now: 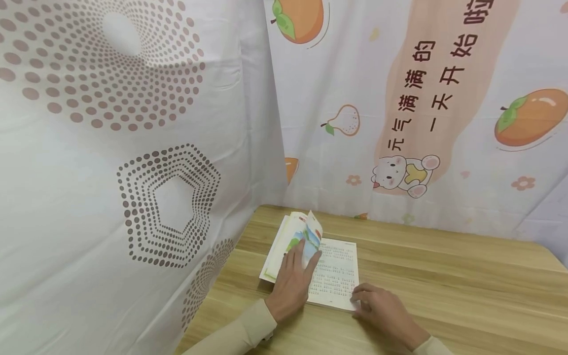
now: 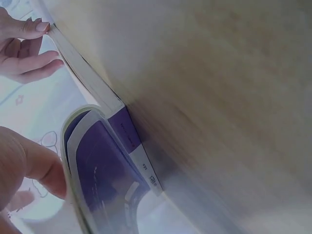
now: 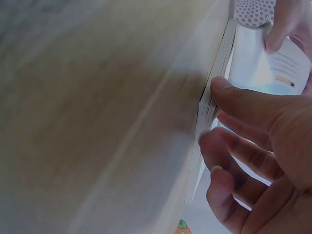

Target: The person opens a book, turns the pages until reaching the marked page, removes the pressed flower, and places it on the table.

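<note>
An open book lies on the wooden table, its right page full of small printed text. My left hand rests on the left-hand pages with its fingers extended. A colourful page stands up at the middle of the book, close to the left index finger and thumb. In the left wrist view the purple cover bends up from the table beside the spine. My right hand pinches the book's lower right corner; its thumb presses the page edges, and the other fingers are curled.
The wooden table stretches off to the right. A white curtain with dotted patterns hangs along the left side. Behind the table hangs a cloth printed with fruit and Chinese characters.
</note>
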Demonstrator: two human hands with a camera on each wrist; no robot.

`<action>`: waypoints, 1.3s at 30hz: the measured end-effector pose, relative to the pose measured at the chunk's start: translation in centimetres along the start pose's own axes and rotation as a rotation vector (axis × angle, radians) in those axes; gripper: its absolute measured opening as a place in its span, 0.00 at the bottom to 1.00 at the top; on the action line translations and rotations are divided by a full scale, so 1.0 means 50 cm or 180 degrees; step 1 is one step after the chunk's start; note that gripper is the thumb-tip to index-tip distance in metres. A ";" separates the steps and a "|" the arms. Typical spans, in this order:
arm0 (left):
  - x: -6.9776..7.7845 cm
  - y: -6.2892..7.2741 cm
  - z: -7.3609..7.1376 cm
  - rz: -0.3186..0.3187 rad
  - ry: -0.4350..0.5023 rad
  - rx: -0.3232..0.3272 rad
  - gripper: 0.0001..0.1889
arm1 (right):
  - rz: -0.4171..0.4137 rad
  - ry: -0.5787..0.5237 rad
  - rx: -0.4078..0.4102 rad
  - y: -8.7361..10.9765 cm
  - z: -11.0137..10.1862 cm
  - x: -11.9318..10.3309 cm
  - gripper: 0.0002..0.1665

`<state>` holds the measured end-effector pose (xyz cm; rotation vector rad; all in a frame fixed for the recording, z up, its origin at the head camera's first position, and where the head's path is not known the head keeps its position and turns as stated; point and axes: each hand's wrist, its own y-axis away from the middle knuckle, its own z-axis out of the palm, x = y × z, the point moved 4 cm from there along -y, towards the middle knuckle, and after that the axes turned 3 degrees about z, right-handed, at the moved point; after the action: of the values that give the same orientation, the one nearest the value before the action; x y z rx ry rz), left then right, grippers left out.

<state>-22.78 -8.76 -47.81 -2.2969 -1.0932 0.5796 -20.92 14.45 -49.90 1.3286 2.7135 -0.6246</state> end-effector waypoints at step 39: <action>0.014 0.013 0.016 0.0203 -0.0146 -0.0441 0.17 | -0.0367 -0.0030 0.0632 -0.001 -0.022 -0.009 0.13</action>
<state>-22.46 -8.31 -48.95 -2.4565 -1.1168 0.6010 -20.55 14.50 -48.79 1.2073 2.7977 -0.9298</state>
